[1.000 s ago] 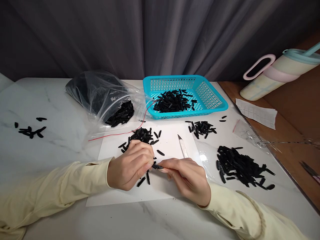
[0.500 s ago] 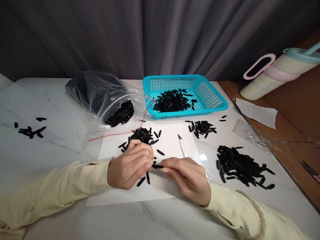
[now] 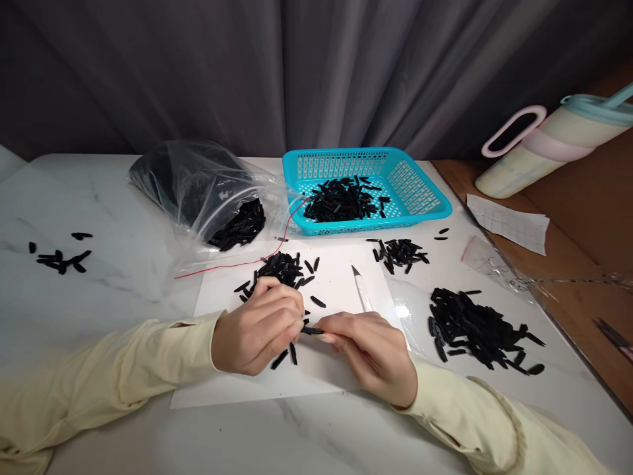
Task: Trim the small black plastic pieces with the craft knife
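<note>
Both grips pinch one small black piece [image 3: 311,330] between them: the left hand [image 3: 257,333] curls its fingertips on one end, the right hand [image 3: 370,353] nips the other. It hangs just above a white sheet [image 3: 336,284] on the surface, with a craft knife [image 3: 362,290] beside and a black pile [image 3: 284,267] beyond.

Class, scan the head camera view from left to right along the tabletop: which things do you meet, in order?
Small scatter of black pieces → plastic bag → left hand → right hand → large black pile → paper slip → pastel tumbler.
</note>
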The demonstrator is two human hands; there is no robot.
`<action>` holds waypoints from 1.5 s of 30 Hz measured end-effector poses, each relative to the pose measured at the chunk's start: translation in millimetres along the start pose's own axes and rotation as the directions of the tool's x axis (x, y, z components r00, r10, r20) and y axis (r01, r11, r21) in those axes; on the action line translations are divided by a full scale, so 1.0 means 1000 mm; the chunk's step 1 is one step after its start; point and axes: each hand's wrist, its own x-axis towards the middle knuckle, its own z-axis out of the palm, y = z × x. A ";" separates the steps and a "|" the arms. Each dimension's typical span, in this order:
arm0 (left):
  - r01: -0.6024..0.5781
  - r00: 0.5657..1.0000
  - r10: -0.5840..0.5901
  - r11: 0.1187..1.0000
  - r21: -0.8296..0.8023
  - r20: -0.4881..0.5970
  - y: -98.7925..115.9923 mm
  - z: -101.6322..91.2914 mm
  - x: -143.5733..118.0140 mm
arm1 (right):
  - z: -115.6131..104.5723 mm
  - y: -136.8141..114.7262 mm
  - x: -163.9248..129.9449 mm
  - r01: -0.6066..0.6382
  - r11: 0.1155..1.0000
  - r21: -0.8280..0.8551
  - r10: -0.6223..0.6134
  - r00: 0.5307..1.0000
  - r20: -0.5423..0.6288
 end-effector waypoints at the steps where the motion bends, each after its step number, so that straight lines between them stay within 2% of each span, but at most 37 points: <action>1: 0.000 1.000 0.000 1.000 0.002 0.000 0.000 0.000 0.000 | 0.000 0.000 0.000 0.001 1.000 -0.003 -0.001 1.000 0.002; 16: -0.011 1.000 0.012 1.000 0.016 -0.019 0.000 0.001 0.000 | 0.001 -0.001 0.000 0.006 1.000 -0.006 -0.006 1.000 0.018; 33: -0.018 1.000 0.018 1.000 0.009 -0.006 0.000 0.001 0.001 | 0.000 -0.002 0.003 -0.047 0.995 -0.091 0.056 0.994 0.097; 37: -0.012 1.000 0.012 0.999 0.043 -0.014 0.001 0.001 0.002 | 0.000 -0.002 0.003 -0.070 0.994 -0.082 0.080 0.989 0.124; 45: 0.005 0.999 -0.005 1.000 -0.001 -0.032 0.002 0.002 0.002 | 0.000 0.000 0.003 -0.105 0.993 -0.060 0.114 0.978 0.176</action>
